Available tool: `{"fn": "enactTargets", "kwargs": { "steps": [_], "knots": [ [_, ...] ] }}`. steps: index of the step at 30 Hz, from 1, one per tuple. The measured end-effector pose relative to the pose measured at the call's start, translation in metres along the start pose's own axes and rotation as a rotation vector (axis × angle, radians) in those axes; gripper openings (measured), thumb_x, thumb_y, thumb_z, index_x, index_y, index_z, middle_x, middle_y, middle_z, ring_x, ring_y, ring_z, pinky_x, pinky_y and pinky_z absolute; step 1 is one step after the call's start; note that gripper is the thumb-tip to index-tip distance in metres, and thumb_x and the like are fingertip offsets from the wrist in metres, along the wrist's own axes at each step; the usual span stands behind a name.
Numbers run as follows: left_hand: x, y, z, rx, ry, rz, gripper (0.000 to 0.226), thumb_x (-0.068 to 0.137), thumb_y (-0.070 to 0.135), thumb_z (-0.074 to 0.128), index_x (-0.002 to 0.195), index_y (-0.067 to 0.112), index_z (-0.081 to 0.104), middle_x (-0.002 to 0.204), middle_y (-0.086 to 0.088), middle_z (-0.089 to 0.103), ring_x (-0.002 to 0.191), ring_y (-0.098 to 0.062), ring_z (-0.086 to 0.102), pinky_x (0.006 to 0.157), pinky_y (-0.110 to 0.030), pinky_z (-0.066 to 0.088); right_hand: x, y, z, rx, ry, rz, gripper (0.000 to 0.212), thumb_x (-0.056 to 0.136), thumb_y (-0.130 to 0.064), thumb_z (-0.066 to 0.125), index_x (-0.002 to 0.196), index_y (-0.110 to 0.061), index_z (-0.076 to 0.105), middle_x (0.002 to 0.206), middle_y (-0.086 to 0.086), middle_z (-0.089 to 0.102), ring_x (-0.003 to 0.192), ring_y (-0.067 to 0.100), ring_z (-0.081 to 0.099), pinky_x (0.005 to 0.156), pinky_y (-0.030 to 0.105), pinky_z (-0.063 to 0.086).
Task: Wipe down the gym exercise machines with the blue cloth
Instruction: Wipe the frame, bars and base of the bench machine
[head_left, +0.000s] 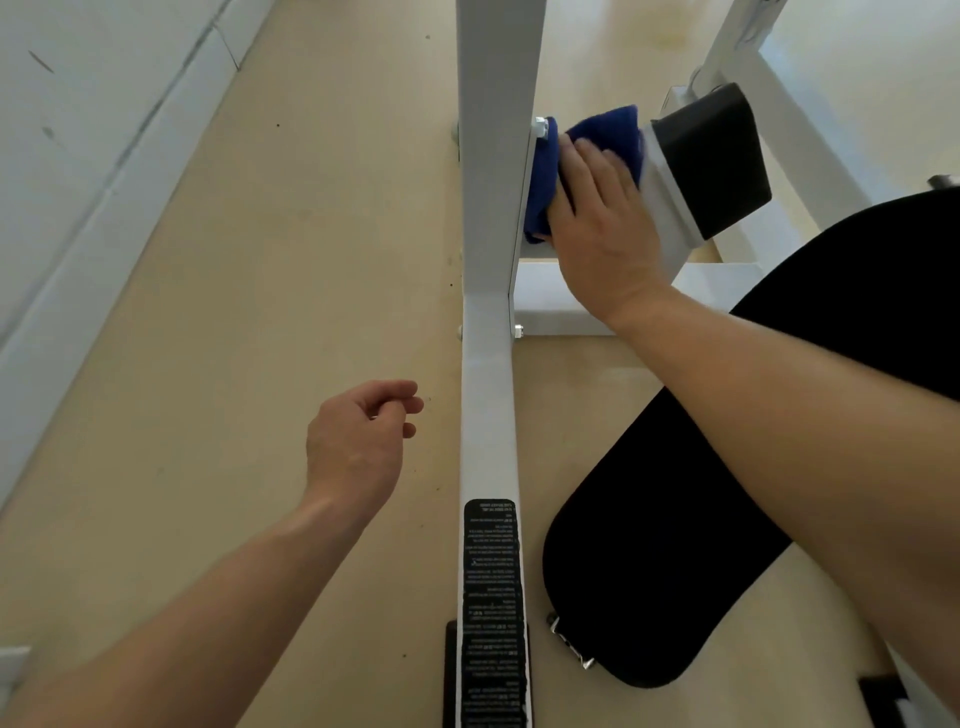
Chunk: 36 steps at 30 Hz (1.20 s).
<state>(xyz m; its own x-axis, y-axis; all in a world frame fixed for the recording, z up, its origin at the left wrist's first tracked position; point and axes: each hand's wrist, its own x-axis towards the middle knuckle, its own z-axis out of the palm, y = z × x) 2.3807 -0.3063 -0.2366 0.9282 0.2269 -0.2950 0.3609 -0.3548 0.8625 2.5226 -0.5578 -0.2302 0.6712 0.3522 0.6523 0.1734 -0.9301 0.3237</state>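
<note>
Left grip (358, 447) at 7 o'clock: loosely curled, empty, beside post (488, 405) | pad (675, 545) at 4 o'clock | right grip (602, 223) at 1 o'clock: flat fingers pressing cloth (608, 130) between post and block (711, 156)

A smooth beige floor (311, 260) fills most of the view, dotted with small dark specks. At the left of the frame stands a white wall (67, 78) with a few grey scuffs, and a white baseboard (104, 249) runs diagonally along its foot. Toward the upper right, bright light washes the floor pale, with a faint yellowish stain (670, 36) near the top edge.
</note>
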Motion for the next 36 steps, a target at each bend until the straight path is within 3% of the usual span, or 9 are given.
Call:
{"fn": "enactTargets", "kwargs": {
  "steps": [7, 10, 17, 21, 25, 28, 30, 33, 36],
  "knots": [
    [0.002, 0.004, -0.011, -0.013, 0.013, 0.019, 0.031, 0.095, 0.01, 0.048, 0.101, 0.027, 0.073, 0.085, 0.013, 0.074, 0.073, -0.009, 0.069, 0.072, -0.03, 0.056, -0.028, 0.018, -0.004, -0.039, -0.029, -0.186, 0.046, 0.106, -0.008, 0.031, 0.152, -0.008, 0.034, 0.158, 0.017, 0.032, 0.146, 0.036, 0.031, 0.12, 0.047, 0.027],
    [0.004, 0.004, -0.013, -0.011, 0.023, 0.01, 0.03, 0.095, 0.01, 0.048, 0.101, 0.027, 0.072, 0.085, 0.013, 0.074, 0.074, -0.009, 0.069, 0.072, -0.031, 0.056, -0.031, 0.028, -0.004, -0.074, -0.104, -0.298, 0.048, 0.104, -0.005, 0.026, 0.151, -0.007, 0.036, 0.158, 0.016, 0.033, 0.142, 0.039, 0.036, 0.118, 0.048, 0.027],
    [0.004, 0.008, -0.015, -0.013, 0.017, 0.018, 0.03, 0.096, 0.011, 0.048, 0.1, 0.027, 0.072, 0.086, 0.012, 0.074, 0.075, -0.011, 0.07, 0.071, -0.031, 0.056, -0.038, 0.036, -0.017, -0.162, -0.361, -0.528, 0.058, 0.087, -0.009, 0.068, 0.142, -0.01, 0.05, 0.148, 0.015, 0.048, 0.134, 0.038, 0.048, 0.115, 0.049, 0.031],
    [0.004, 0.005, -0.022, -0.017, 0.019, 0.01, 0.03, 0.095, 0.011, 0.048, 0.098, 0.028, 0.072, 0.085, 0.012, 0.074, 0.074, -0.011, 0.07, 0.074, -0.035, 0.057, -0.024, 0.045, -0.03, -0.198, -0.37, -0.688, 0.052, 0.09, -0.009, 0.065, 0.14, -0.011, 0.049, 0.145, 0.016, 0.051, 0.131, 0.037, 0.05, 0.113, 0.049, 0.037],
    [0.006, 0.001, -0.024, -0.018, 0.028, -0.01, 0.029, 0.095, 0.011, 0.048, 0.097, 0.028, 0.072, 0.084, 0.012, 0.074, 0.074, -0.011, 0.07, 0.073, -0.034, 0.057, -0.015, 0.053, -0.033, -0.133, -0.13, -0.498, 0.038, 0.101, -0.004, 0.041, 0.137, -0.006, 0.051, 0.148, 0.017, 0.048, 0.13, 0.039, 0.047, 0.111, 0.049, 0.036],
    [0.007, 0.003, -0.019, -0.023, 0.02, -0.023, 0.03, 0.095, 0.01, 0.048, 0.099, 0.027, 0.072, 0.084, 0.011, 0.074, 0.075, -0.012, 0.07, 0.072, -0.033, 0.056, -0.025, 0.046, -0.034, -0.116, -0.114, -0.506, 0.032, 0.093, -0.002, 0.052, 0.123, -0.007, 0.064, 0.132, 0.016, 0.062, 0.109, 0.039, 0.062, 0.097, 0.046, 0.049],
    [0.008, 0.007, -0.015, -0.029, 0.013, -0.015, 0.029, 0.095, 0.01, 0.048, 0.099, 0.026, 0.072, 0.084, 0.011, 0.074, 0.075, -0.011, 0.07, 0.071, -0.032, 0.056, -0.034, 0.038, -0.038, -0.084, -0.262, -0.52, 0.031, 0.087, -0.006, 0.064, 0.118, -0.008, 0.067, 0.122, 0.015, 0.067, 0.101, 0.037, 0.065, 0.094, 0.047, 0.051],
    [0.008, 0.012, -0.011, -0.038, -0.011, 0.007, 0.029, 0.095, 0.01, 0.048, 0.097, 0.027, 0.072, 0.084, 0.011, 0.074, 0.073, -0.01, 0.07, 0.073, -0.033, 0.056, -0.049, 0.028, -0.05, -0.02, -0.439, -0.374, 0.037, 0.089, -0.009, 0.065, 0.126, -0.007, 0.06, 0.129, 0.017, 0.063, 0.112, 0.039, 0.06, 0.102, 0.05, 0.048],
    [0.009, 0.011, -0.01, -0.034, -0.018, 0.007, 0.029, 0.095, 0.01, 0.049, 0.096, 0.027, 0.072, 0.083, 0.011, 0.074, 0.072, -0.01, 0.07, 0.075, -0.034, 0.056, -0.061, 0.033, -0.063, -0.028, -0.234, -0.241, 0.041, 0.09, -0.009, 0.063, 0.131, -0.005, 0.06, 0.14, 0.018, 0.055, 0.125, 0.04, 0.051, 0.107, 0.051, 0.042]
  ]
}}
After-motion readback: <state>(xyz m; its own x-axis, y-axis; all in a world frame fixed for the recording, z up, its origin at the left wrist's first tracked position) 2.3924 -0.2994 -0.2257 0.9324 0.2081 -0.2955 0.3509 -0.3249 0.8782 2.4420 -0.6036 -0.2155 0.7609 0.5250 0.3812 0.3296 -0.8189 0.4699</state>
